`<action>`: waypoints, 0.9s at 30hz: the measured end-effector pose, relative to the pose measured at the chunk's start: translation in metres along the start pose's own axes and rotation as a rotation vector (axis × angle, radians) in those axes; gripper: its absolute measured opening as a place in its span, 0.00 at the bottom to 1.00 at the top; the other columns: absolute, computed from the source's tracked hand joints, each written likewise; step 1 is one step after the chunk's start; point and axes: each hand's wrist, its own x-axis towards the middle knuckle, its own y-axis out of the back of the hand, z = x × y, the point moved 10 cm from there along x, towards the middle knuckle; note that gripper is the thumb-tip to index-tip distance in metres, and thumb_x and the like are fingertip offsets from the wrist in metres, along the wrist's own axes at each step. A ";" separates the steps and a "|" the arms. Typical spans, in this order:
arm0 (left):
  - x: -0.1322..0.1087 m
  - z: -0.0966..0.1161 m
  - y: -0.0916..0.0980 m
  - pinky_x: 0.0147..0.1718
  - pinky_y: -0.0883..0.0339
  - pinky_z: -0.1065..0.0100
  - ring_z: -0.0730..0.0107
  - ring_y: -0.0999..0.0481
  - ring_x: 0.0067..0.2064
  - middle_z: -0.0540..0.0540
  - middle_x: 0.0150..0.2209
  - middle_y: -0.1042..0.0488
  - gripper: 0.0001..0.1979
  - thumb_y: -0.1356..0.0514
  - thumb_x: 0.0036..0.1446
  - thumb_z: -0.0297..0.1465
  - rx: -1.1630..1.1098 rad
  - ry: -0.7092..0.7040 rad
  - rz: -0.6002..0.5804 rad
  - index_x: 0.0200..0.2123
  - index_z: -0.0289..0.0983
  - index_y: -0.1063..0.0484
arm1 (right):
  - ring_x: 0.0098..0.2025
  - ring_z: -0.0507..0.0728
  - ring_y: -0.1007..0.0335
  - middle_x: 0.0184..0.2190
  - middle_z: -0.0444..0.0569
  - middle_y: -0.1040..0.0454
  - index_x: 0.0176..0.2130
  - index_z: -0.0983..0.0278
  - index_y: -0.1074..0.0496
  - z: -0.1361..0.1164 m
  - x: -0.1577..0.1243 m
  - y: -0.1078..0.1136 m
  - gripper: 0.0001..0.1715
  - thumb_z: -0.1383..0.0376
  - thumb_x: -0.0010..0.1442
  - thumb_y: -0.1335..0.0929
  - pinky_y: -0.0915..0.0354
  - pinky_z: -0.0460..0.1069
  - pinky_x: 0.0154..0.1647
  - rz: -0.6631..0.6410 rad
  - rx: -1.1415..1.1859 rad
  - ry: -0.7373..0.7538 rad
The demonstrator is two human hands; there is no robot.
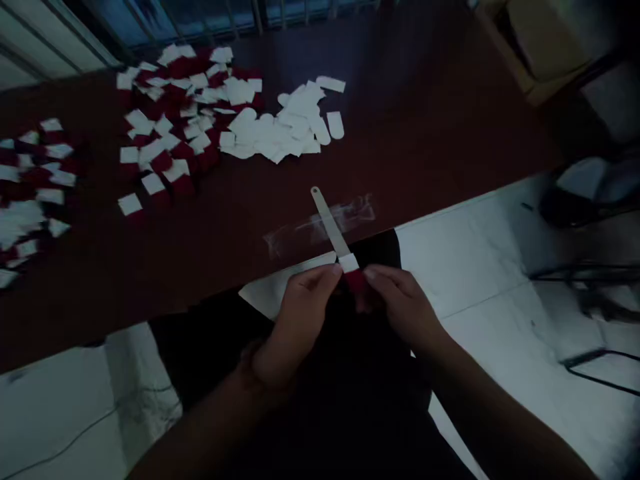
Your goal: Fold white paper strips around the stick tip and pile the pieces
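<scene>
One small red-and-white piece [355, 281] sits between the two hands at the near edge of the tabletop [425, 120], its white end pointing away from the body. It looks light and soft, probably cloth or thin card, so it should crease or bend easily; its side edges seem the best hold. The left hand [304, 303] pinches the left edge between thumb and fingers, and the right hand [403, 300] pinches the right edge. A flat strip [329, 221] with a holed tip runs out from the white end; it looks thin, fairly stiff and smooth, and whether it lies inside or under the piece I cannot tell. Beneath the strip is clear tape [357, 210] on the tabletop. Farther off lie loose white pieces [280, 130], probably flat and slippery, beside a red-and-white heap [240, 91].
</scene>
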 end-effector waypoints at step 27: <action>-0.001 0.003 -0.004 0.32 0.32 0.70 0.70 0.25 0.34 0.48 0.32 0.22 0.14 0.40 0.67 0.40 0.117 0.020 -0.041 0.36 0.37 0.21 | 0.28 0.51 0.32 0.23 0.41 0.28 0.32 0.61 0.27 -0.009 0.013 0.011 0.17 0.57 0.71 0.34 0.37 0.48 0.32 -0.026 -0.037 0.031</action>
